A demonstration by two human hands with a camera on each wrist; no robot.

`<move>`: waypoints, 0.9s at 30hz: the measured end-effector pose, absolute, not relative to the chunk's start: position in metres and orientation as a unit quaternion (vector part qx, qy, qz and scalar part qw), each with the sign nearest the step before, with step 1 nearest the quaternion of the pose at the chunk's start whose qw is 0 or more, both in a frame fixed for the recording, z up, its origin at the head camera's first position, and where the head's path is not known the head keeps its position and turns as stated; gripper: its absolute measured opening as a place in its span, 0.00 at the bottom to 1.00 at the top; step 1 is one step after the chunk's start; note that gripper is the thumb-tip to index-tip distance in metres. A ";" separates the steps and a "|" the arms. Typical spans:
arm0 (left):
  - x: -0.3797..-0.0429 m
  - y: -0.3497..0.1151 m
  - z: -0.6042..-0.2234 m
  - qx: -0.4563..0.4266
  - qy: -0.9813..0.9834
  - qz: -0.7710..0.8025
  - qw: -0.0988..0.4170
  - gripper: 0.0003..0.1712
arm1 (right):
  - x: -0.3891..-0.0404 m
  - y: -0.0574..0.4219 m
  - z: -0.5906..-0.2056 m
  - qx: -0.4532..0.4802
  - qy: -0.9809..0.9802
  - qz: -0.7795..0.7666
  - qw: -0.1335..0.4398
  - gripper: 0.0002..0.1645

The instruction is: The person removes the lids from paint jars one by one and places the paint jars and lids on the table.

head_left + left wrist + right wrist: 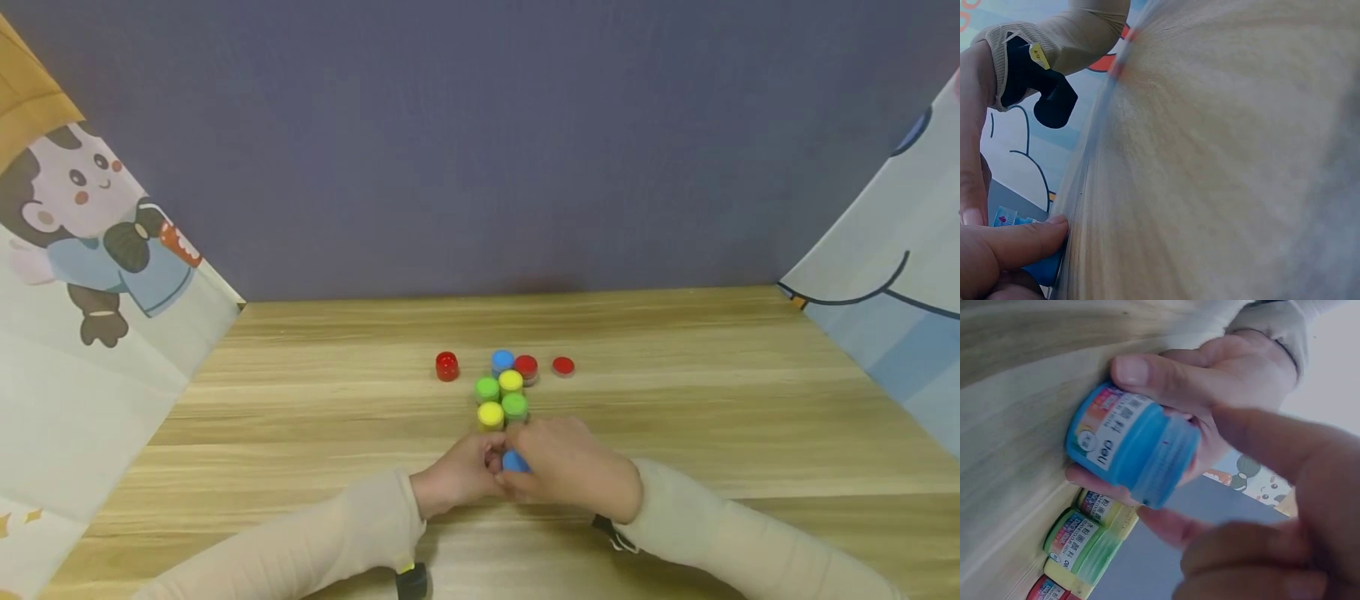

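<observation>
A small blue paint jar (514, 462) with a clear ridged lid (1169, 462) is between the two hands, low over the near part of the table. My left hand (459, 477) grips the jar body, thumb along the label side and a finger beneath in the right wrist view. On the lid, my right hand (573, 468) pinches from both sides with thumb and fingers. The left wrist view shows only part of the jar (1044, 270) behind the left thumb. Just beyond the hands stand a yellow jar (491, 416) and a green jar (514, 407).
Farther back in the cluster are another green jar (487, 390), another yellow jar (511, 382), a blue jar (502, 362) and a red jar (527, 367). An uncapped red jar (447, 367) stands left of them; a red lid (563, 367) lies right. A dark panel (510, 167) borders the wooden table (300, 400).
</observation>
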State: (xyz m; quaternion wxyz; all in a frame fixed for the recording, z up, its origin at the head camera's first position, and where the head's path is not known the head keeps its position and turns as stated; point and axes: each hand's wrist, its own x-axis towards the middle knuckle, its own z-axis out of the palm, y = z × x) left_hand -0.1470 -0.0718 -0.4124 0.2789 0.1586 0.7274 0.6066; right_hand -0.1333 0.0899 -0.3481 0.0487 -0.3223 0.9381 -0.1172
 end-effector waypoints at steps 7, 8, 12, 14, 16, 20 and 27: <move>-0.148 -0.072 -0.412 0.161 0.727 0.606 0.280 0.17 | -0.130 0.088 -0.352 -0.279 0.956 -0.087 -0.012 0.28; -0.148 -0.072 -0.412 0.160 0.727 0.606 0.279 0.17 | -0.130 0.088 -0.353 -0.276 0.957 -0.083 -0.013 0.30; -0.147 -0.071 -0.413 0.155 0.726 0.609 0.278 0.17 | -0.130 0.087 -0.356 -0.279 0.958 -0.065 -0.018 0.31; -0.147 -0.070 -0.413 0.153 0.726 0.611 0.277 0.17 | -0.131 0.085 -0.357 -0.277 0.959 -0.056 -0.021 0.31; -0.147 -0.070 -0.413 0.153 0.729 0.609 0.274 0.17 | -0.131 0.084 -0.358 -0.274 0.960 -0.050 -0.022 0.31; -0.148 -0.070 -0.413 0.154 0.737 0.601 0.267 0.17 | -0.131 0.082 -0.359 -0.274 0.960 -0.049 -0.036 0.33; -0.148 -0.071 -0.413 0.160 0.738 0.599 0.269 0.18 | -0.131 0.083 -0.359 -0.284 0.955 -0.059 -0.057 0.32</move>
